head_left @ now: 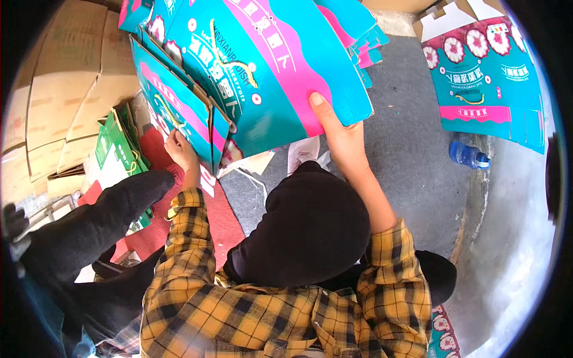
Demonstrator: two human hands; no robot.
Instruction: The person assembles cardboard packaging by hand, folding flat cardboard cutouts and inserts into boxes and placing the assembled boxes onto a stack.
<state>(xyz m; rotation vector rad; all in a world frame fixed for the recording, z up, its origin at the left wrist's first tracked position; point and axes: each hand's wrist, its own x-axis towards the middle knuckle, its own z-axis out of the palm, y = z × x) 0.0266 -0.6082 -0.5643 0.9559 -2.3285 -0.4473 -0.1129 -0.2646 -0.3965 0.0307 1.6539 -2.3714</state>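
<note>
My left grip (pixel 182 151) holds a folded teal box (pixel 179 101); my right grip (pixel 341 137) clasps the teal panel (pixel 268 113) beside it, left of a blue bottle (pixel 465 155).

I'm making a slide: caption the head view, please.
Left hand and right hand hold teal-and-pink cartons over grey flooring.

The right grip (pixel 347 143) holds a teal-and-pink carton (pixel 268 110), the left grip (pixel 184 155) touching a matching panel (pixel 170 95).
</note>
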